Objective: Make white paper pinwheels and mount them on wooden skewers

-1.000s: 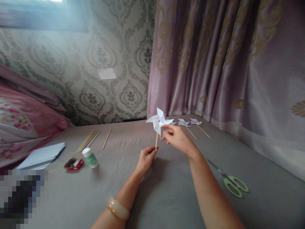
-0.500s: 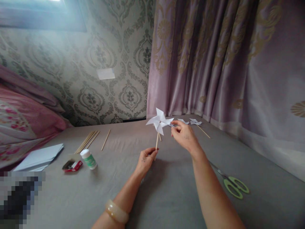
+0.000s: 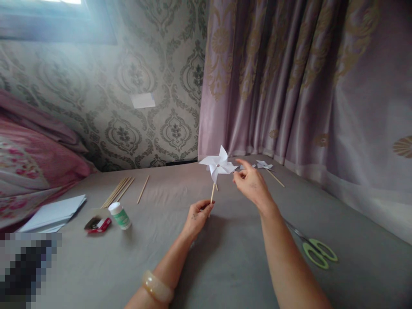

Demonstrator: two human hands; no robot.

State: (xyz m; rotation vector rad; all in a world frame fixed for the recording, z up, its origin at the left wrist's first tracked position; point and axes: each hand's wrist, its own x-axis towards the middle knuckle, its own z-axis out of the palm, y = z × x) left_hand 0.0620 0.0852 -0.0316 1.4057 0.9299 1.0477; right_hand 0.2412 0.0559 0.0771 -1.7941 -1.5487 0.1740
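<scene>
My left hand [image 3: 198, 214] pinches the bottom of a thin wooden stick and holds a white paper pinwheel [image 3: 218, 165] upright above the grey bed sheet [image 3: 206, 253]. My right hand [image 3: 250, 185] hovers just right of the pinwheel's blades with its fingers loosely spread, the index finger raised near a blade tip; it holds nothing. A pale bangle [image 3: 157, 286] sits on my left wrist. Two more white pinwheels on sticks [image 3: 265, 166] lie on the sheet behind my right hand, partly hidden by it.
Green-handled scissors [image 3: 317, 252] lie at the right. A bundle of wooden sticks [image 3: 119, 191], a small white glue bottle [image 3: 119, 215], a red box [image 3: 98, 223] and folded white paper [image 3: 53, 213] lie at the left. Curtains hang behind and to the right; pink bedding is far left.
My right hand has moved from below the pinwheel to its right side and opened its fingers. The pinwheel's blades have turned. My left hand keeps the stick in the same place.
</scene>
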